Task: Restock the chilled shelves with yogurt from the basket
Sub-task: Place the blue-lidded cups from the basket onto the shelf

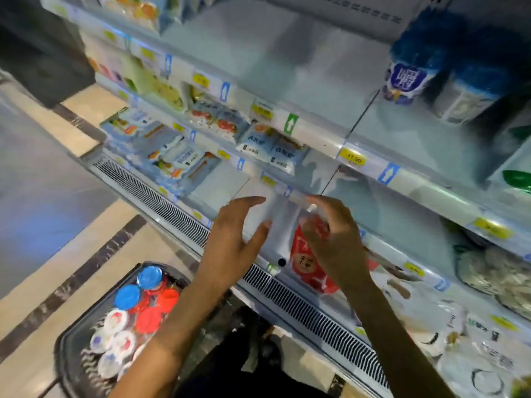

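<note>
Yogurt cups [120, 326] sit in the basket [71, 340] at lower left; they are likely light and thin-walled, best gripped round the sides. At centre, the left hand [232, 242] is spread open. The right hand [333, 239] seems curled round a blurred red cup [319, 225].

Chilled shelves [316, 133] stocked with food packets [172, 159], blue-topped bottles [411, 73] upper right, basket [70, 354] on tiled floor [43, 311]

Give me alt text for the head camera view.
A left hand and a right hand reach toward chilled shelves, the right's fingers curled in front of a blurred red packet. Below left, a black basket holds yogurt cups with blue, red and white lids.
</note>
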